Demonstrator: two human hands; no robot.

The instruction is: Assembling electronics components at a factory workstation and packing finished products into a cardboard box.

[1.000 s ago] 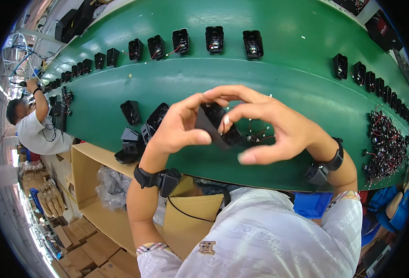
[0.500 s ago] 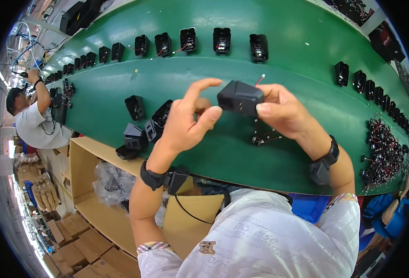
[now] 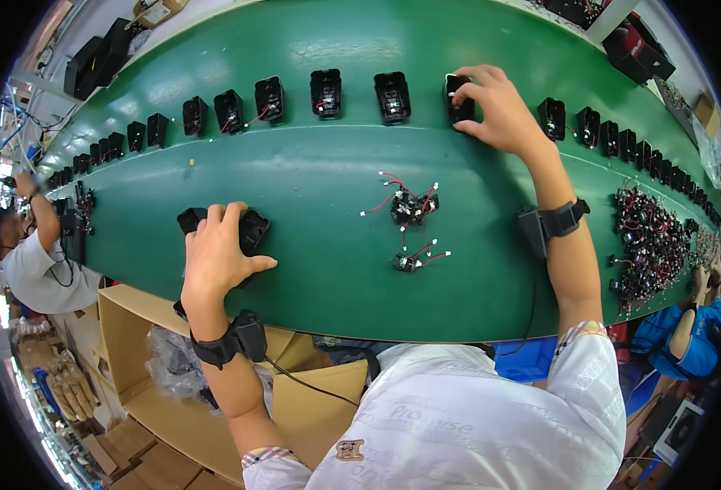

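Spreading both hands over a green table point(image 3: 320, 286): left hand point(image 3: 220, 257) above loose black cases point(image 3: 254, 233), right hand point(image 3: 499, 114) at a black case point(image 3: 461, 113) in the far row.

Right of the cardboard box point(image 3: 124, 351), the left fingers bend slightly apart, thumb out, hiding much beneath; whether they grip anything cannot be told. Wired parts point(image 3: 413, 208) lie mid-table between the hands, their thin leads splayed, best kept clear of the forearms. The right fingers curl around the row case, thumb at its near end; how firmly they press cannot be told. Light, even handling would likely keep it straight, without nudging the left neighbour point(image 3: 392, 98) or right neighbour point(image 3: 551, 120). Farther right spreads a tangled heap point(image 3: 654, 237).
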